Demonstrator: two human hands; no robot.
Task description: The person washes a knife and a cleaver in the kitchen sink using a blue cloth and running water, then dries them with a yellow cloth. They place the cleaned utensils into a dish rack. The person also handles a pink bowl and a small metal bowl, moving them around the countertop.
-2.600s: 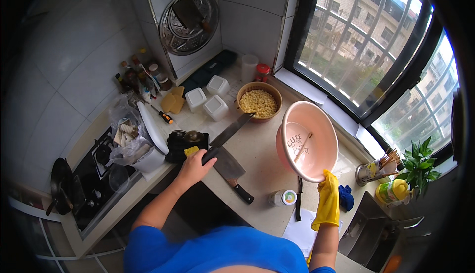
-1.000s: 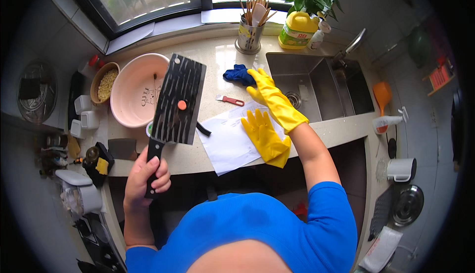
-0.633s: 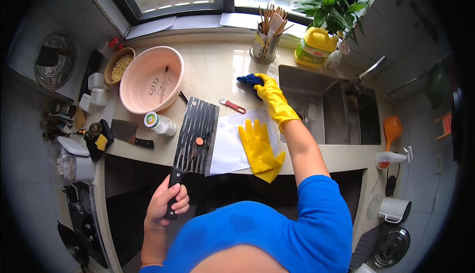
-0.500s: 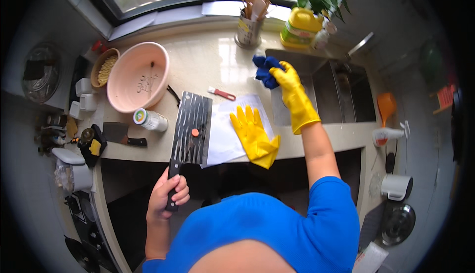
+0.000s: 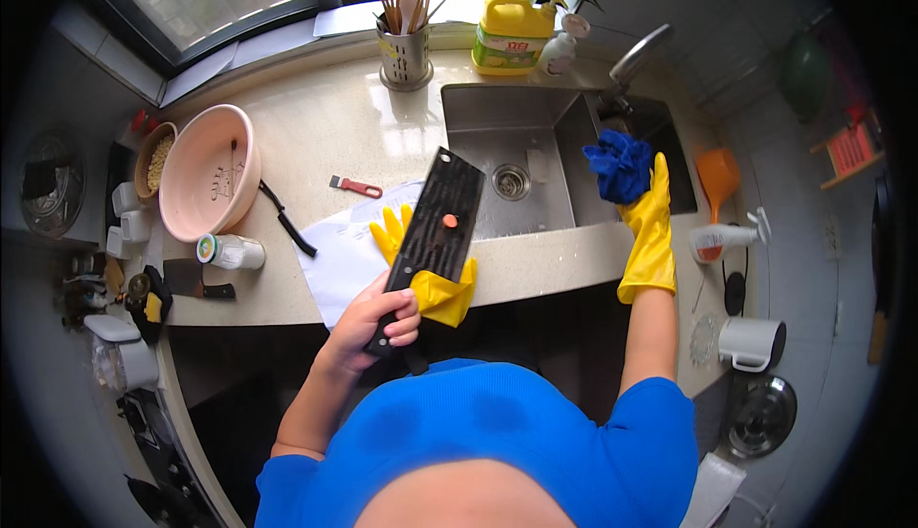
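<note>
Clock positions are taken from the middle of the view, 12 o'clock lying straight ahead.

A broad-bladed cleaver [image 5: 442,193] is held close to the middle, its blade pointed toward 12 to 1 o'clock. Its black handle is wrapped by the fingers of the bare left hand [image 5: 382,318], at 7 to 8 o'clock; by this hold, it is judged, the fingers are kept clear of the cutting edge. An orange disc [image 5: 450,221] is noted on the blade; its nature cannot be told. Part of a loose yellow glove [image 5: 448,297], laid on white paper [image 5: 330,260], is hidden by the blade.

A crumpled blue cloth [image 5: 620,166] is grasped in the gloved right hand [image 5: 643,210], at 2 o'clock, over the divider and smaller compartment of the steel sink [image 5: 535,212]. Most of those fingertips are hidden by the cloth. The rubber is presumably worn against wet.

Containers: chopsticks and a pale spoon are stood upright in a perforated metal holder [image 5: 405,61], between 11 and 12 o'clock, presumably for ready reach. A slim stick [image 5: 232,150] is contained in the pink basin [image 5: 186,188], between 9 and 10. Pale kernels [image 5: 159,161] are held in the brown bowl [image 5: 142,172] just beyond it. A lidded jar [image 5: 239,253] is found at 9 o'clock; its pale contents cannot be identified. The contents of the yellow jug [image 5: 512,35], between 12 and 1, cannot be seen.
</note>
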